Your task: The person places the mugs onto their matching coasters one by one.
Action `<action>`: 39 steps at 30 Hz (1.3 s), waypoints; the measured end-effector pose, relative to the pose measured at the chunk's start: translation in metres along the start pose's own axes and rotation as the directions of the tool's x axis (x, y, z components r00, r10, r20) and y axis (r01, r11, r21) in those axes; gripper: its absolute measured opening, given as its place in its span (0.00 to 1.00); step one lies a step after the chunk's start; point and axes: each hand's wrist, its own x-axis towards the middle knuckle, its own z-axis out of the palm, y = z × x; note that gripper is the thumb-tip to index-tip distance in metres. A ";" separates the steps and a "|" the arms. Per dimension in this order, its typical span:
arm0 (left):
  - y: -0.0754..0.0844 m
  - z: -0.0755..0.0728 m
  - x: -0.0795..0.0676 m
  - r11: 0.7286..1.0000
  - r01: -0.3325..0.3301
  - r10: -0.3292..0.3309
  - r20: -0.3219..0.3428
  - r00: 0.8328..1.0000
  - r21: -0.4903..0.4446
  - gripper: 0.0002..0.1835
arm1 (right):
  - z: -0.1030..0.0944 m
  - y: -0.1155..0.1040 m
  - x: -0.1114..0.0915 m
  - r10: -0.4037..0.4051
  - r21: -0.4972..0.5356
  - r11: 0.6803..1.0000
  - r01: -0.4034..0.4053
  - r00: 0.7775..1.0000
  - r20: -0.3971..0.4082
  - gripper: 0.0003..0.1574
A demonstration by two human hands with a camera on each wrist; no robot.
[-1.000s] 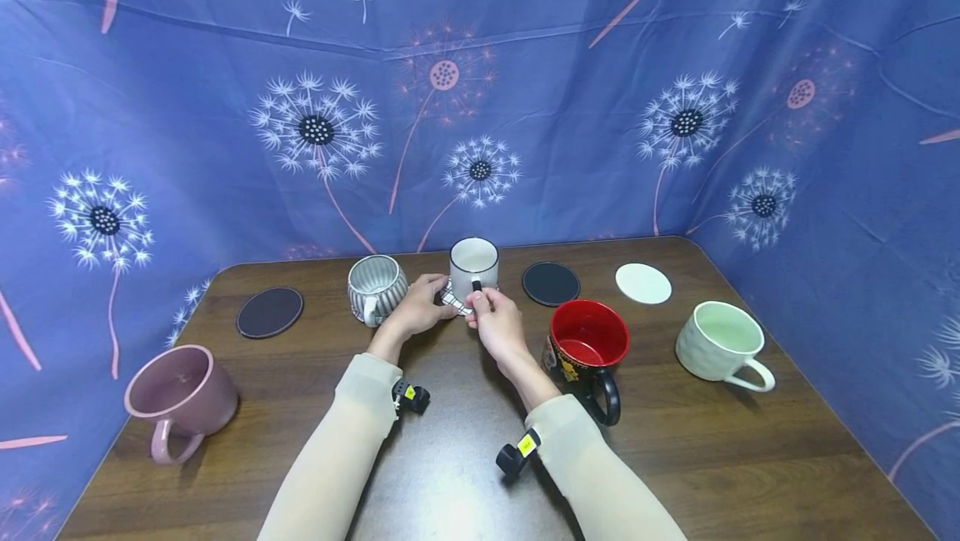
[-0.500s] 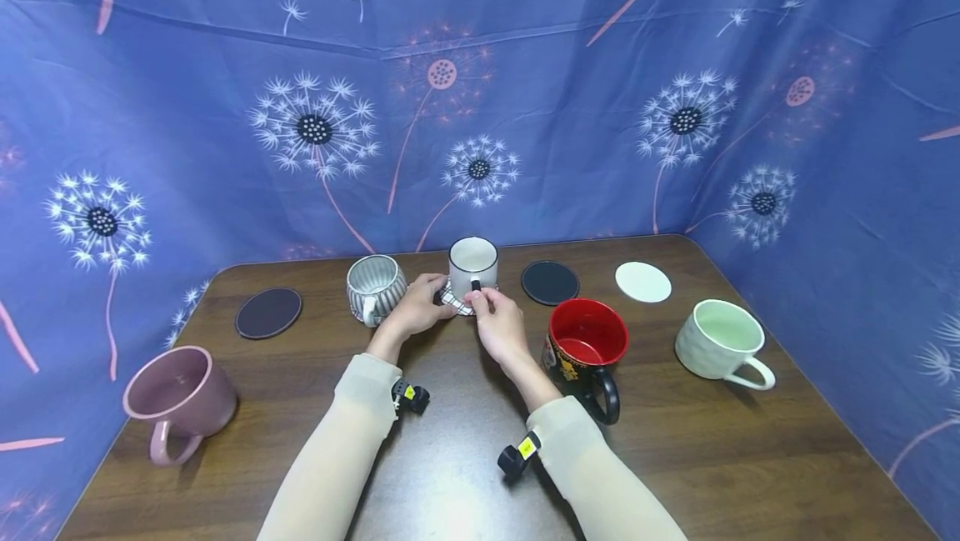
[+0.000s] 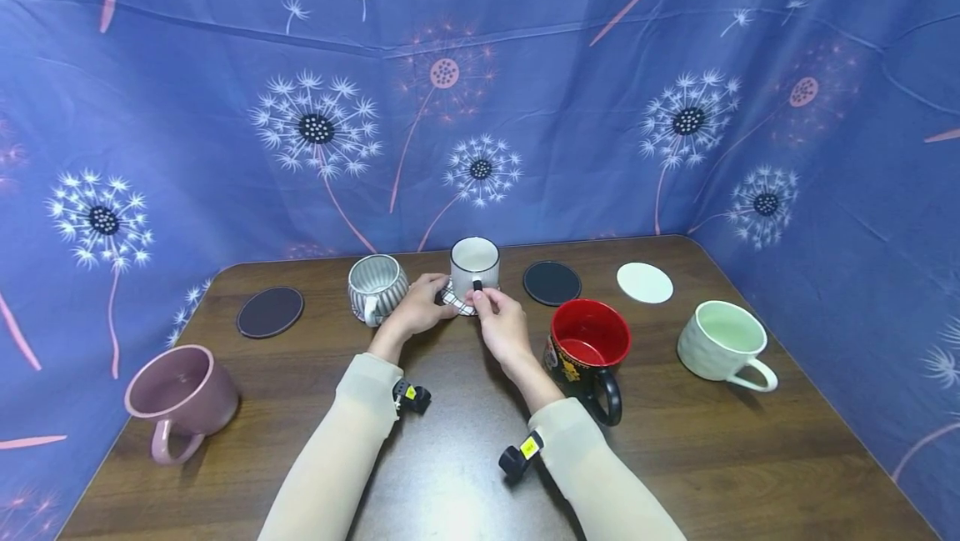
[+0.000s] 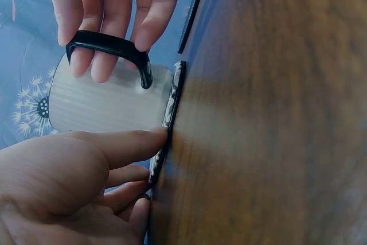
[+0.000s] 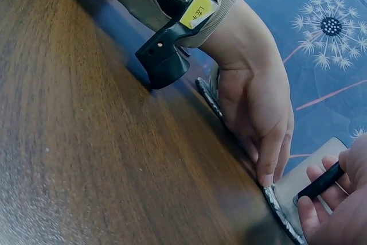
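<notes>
A white mug (image 3: pixel 468 267) with a dark rim and black handle (image 4: pixel 109 42) stands upright on a white coaster with black lines (image 3: pixel 459 306) near the table's back edge. My right hand (image 3: pixel 502 328) holds that handle, fingers curled through it, as the left wrist view shows. My left hand (image 3: pixel 420 308) grips the coaster's edge (image 4: pixel 172 97) at its left front, with the thumb in front and the fingers round the side. Just left of this hand is a ribbed grey mug (image 3: pixel 377 278) on another coaster, its lower right side partly hidden by the hand.
A black mug with red inside (image 3: pixel 589 333) stands close to my right forearm. A light green mug (image 3: pixel 722 341) is farther right, a mauve mug (image 3: pixel 180 391) at far left. Dark coasters (image 3: pixel 270 313) lie at left and right of the middle, and a white coaster (image 3: pixel 643 283) at back right.
</notes>
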 end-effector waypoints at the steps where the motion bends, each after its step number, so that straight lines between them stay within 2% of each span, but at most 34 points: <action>1: 0.000 0.000 0.000 1.000 0.002 -0.002 0.000 1.000 -0.002 0.40 | 0.000 0.000 0.000 0.003 -0.002 1.000 -0.003 1.000 -0.006 0.16; 9: 0.003 0.000 -0.001 1.000 0.002 -0.002 0.001 1.000 0.004 0.40 | 0.003 -0.001 0.000 0.012 0.006 1.000 -0.012 0.998 -0.061 0.16; 16: 0.001 0.000 -0.003 1.000 0.006 -0.006 -0.004 1.000 0.006 0.40 | 0.007 -0.003 -0.001 0.005 -0.022 1.000 -0.007 0.999 -0.049 0.16; 23: 0.001 0.000 -0.002 1.000 0.001 -0.001 -0.006 1.000 0.007 0.40 | 0.002 -0.004 -0.002 -0.016 -0.066 0.998 0.013 0.999 -0.050 0.15; 39: 0.001 0.000 -0.001 1.000 -0.005 0.005 -0.003 1.000 0.007 0.40 | 0.004 -0.008 -0.009 0.000 -0.112 0.994 -0.006 0.998 -0.057 0.17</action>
